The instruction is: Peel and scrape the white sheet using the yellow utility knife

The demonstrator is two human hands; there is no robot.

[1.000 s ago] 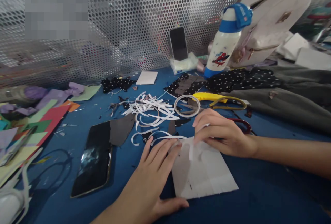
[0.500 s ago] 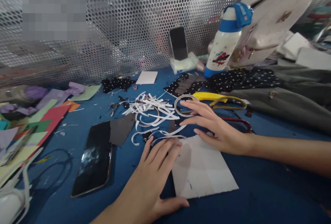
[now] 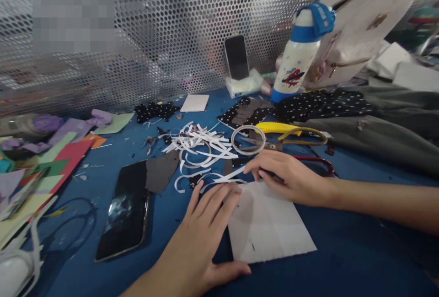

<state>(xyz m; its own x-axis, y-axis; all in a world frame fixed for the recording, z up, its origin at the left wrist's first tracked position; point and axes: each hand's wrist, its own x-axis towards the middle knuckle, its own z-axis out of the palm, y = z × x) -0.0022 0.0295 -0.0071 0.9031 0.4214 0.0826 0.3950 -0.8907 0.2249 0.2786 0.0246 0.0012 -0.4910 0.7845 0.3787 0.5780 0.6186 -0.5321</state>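
Note:
A square white sheet [image 3: 270, 228] with a rough edge lies on the blue table. My left hand [image 3: 206, 224] is spread, its fingertips at the sheet's upper left corner and its thumb by the lower left edge. Over the upper edge, my right hand [image 3: 288, 175] has its fingers curled and pinched. A white paper strip [image 3: 230, 176] runs up to those fingertips and seems held there; the exact grip is partly hidden. Beyond the hands lies a tangled pile of white paper strips [image 3: 202, 139]. A roll of tape [image 3: 234, 139] stands beside it, against scissors [image 3: 274, 146].
A black phone [image 3: 125, 214] lies left of my left hand, with a grey scrap [image 3: 161, 173] against it. Farther back are a yellow-handled tool [image 3: 277, 127], a bottle [image 3: 297, 59] and a propped phone [image 3: 237, 58]. Coloured papers [image 3: 73, 159] cover the left side.
My right hand has drawn its fingers in from spread to pinched and moved slightly toward me. A white strip now reaches its fingertips. My left hand has stayed put.

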